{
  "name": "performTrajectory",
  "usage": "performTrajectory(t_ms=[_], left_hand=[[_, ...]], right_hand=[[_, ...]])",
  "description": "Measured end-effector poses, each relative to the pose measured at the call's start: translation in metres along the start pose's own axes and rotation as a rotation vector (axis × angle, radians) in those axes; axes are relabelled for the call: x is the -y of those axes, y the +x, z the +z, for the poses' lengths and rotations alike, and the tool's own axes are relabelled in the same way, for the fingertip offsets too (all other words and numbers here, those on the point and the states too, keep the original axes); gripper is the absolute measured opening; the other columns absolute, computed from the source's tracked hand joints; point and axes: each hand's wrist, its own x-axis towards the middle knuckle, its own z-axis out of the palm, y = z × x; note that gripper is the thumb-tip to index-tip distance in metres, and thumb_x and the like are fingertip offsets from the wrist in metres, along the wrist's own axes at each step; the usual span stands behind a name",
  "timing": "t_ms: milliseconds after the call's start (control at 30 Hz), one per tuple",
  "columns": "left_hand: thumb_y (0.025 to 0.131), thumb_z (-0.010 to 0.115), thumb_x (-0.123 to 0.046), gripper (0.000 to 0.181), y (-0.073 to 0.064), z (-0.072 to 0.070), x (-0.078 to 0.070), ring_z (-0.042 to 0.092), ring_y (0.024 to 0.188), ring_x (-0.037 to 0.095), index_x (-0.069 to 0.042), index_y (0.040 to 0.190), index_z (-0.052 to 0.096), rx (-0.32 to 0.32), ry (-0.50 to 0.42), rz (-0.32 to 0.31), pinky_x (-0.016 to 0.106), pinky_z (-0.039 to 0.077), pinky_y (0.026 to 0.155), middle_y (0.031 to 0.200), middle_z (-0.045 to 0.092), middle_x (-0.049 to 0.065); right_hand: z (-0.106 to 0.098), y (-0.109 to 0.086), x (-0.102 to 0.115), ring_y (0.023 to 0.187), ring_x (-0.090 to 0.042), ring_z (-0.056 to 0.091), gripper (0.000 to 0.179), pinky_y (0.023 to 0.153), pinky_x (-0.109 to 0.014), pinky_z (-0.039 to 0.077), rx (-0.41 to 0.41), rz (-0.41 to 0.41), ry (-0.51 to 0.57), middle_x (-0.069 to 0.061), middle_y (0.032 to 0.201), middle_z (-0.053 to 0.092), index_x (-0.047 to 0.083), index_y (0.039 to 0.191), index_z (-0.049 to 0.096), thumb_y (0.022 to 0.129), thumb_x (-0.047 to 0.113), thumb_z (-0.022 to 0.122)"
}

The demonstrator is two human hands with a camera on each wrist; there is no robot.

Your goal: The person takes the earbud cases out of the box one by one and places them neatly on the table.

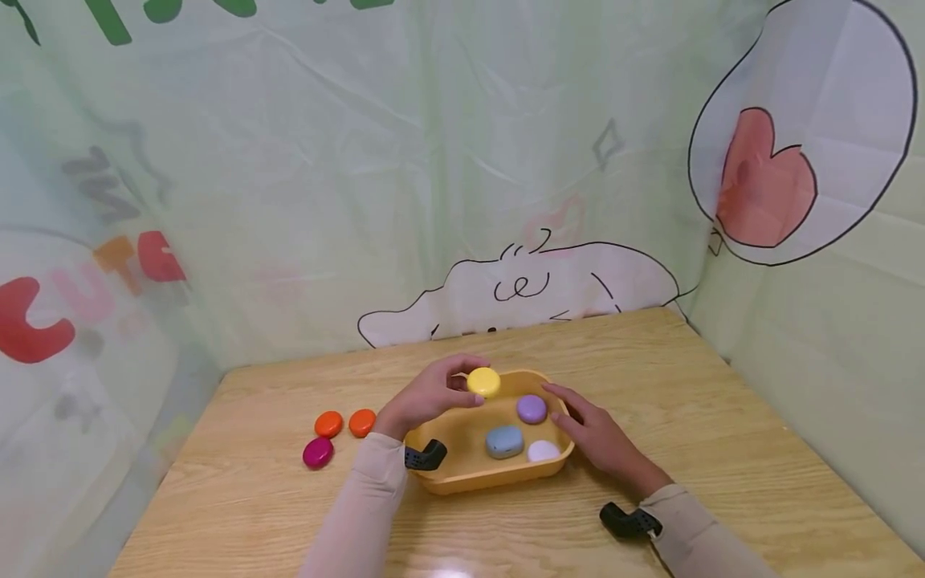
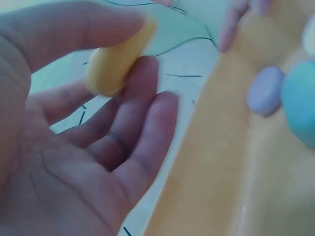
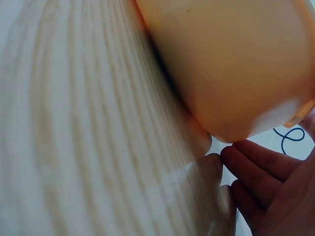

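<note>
Status: looks about midway. Glossy purple round piece (image 1: 531, 409), blue rounded-block piece (image 1: 504, 441) and pale lilac-white round piece (image 1: 543, 451) sit in the yellow-orange, plastic-looking rounded tray (image 1: 499, 480). Outside it, left side of the tabletop: two glossy orange discs (image 1: 328, 424) (image 1: 362, 422), with one magenta disc (image 1: 318, 453) just near of the left orange one

In transit: glossy yellow disc (image 1: 483, 382), raised at the tray's far side. Stills don't show if it's going in or coming out. If pieces are going in, I'd count three done, one in hand, three left

Hands: left hand (image 1: 432, 395) pinches the yellow disc between thumb and fingers, remaining fingers loosely bent, palm otherwise free. Right hand (image 1: 605, 440) is at the tray's right end, thumb at the rim, fingers on the outer wall; light grip, likely steadying it

Surface: tabletop (image 1: 694, 409) is pale wood grain, glare spot at the near edge

Room: pale green printed fabric backdrop (image 1: 325, 160) on left, far and right sides; red heart print (image 1: 766, 181) far right, coloured letters at left, line-drawn cartoon low on the far side
</note>
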Motion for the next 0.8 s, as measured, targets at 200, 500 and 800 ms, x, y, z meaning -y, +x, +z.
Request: performTrajectory(t_ms=[200,500,800], left_hand=[[0.089,0.075,-0.006,0.052,-0.013,0.001,0.002,0.062,0.095,0.021,-0.005,0.138,0.057,-0.063,0.054,0.007,0.030,0.053,0.085,0.119,0.063,0.006],[0.091,0.075,-0.016,0.054,-0.045,-0.009,0.010,0.063,0.102,0.025,-0.012,0.142,0.057,-0.185,0.086,-0.036,0.035,0.054,0.089,0.126,0.062,0.006],[0.091,0.075,-0.019,0.056,-0.073,-0.014,0.014,0.062,0.099,0.024,-0.013,0.143,0.055,-0.267,0.108,-0.050,0.033,0.054,0.086,0.124,0.062,0.009]], right_hand=[[-0.001,0.000,0.001,0.141,-0.041,0.037,0.048,0.108,-0.059,0.033,-0.008,-0.011,-0.003,-0.018,0.154,0.041,0.016,0.151,0.045,0.105,0.023,0.053],[-0.001,-0.002,0.001,0.142,-0.039,0.036,0.049,0.108,-0.057,0.035,0.002,-0.017,0.014,-0.017,0.156,0.039,0.015,0.152,0.043,0.105,0.025,0.053],[0.001,-0.003,0.001,0.142,-0.040,0.035,0.048,0.108,-0.058,0.035,0.002,-0.009,0.015,-0.017,0.156,0.039,0.016,0.152,0.043,0.105,0.023,0.052]])
